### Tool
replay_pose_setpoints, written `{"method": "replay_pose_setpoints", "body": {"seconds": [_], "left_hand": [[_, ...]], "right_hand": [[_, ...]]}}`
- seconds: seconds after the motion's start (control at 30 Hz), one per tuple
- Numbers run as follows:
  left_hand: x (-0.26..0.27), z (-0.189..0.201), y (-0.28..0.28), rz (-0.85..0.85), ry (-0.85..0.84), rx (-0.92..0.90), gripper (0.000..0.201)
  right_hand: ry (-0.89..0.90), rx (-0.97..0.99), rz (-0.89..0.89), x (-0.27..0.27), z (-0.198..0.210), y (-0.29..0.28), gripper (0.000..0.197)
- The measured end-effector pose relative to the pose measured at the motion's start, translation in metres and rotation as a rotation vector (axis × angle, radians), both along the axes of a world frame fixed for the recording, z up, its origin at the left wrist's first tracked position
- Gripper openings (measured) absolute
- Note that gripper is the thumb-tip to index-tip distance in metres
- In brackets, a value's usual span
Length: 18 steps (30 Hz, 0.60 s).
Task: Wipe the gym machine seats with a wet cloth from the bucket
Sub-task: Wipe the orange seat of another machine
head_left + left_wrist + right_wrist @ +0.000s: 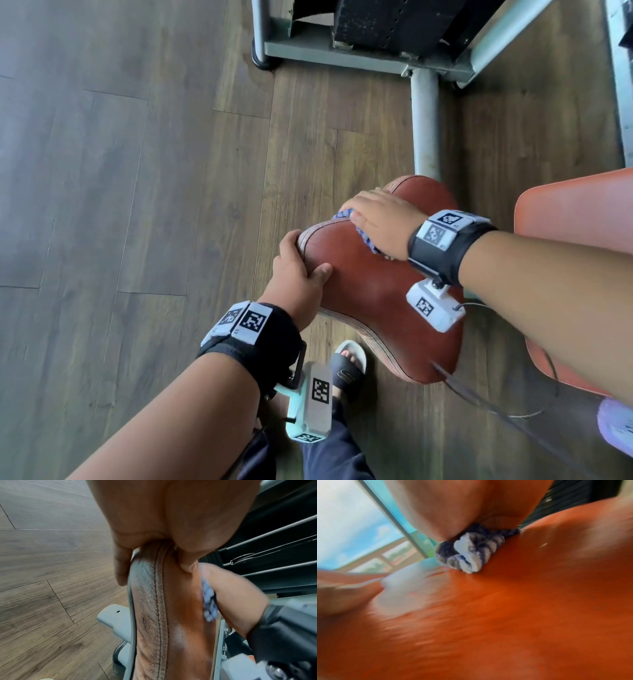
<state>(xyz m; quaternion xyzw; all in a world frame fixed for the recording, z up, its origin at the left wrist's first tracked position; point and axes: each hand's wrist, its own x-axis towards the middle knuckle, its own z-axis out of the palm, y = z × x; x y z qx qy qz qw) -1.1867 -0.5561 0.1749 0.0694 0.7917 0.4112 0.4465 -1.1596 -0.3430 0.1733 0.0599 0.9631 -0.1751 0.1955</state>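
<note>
Both hands are on the brown seat (376, 287): my left hand (299, 274) grips its stitched left edge, thumb on top, while my right hand (380, 222) presses the blue-and-white cloth (366, 238) flat near the far edge. Bare wood floor (120, 171) lies open leftward; the grey machine frame (426, 123) crowds beyond.

Soft even daylight, wide-angle bending at edges, heavy motion blur in right-wrist view.
</note>
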Motion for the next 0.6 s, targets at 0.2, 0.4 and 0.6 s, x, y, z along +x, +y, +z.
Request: {"method": "replay_pose_setpoints", "body": {"seconds": [0.2, 0.4, 0.6], "left_hand": [[-0.001, -0.001, 0.001, -0.002, 0.017, 0.003, 0.068], [-0.002, -0.002, 0.000, -0.016, 0.020, 0.011, 0.066], [-0.001, -0.003, -0.001, -0.015, 0.039, 0.010, 0.066]], "right_hand": [[0.116, 0.071, -0.226, 0.020, -0.019, 0.069, 0.035], [-0.088, 0.080, -0.834, 0.059, -0.018, 0.101, 0.034], [0.086, 0.046, -1.034, 0.075, -0.039, 0.084, 0.030]]}}
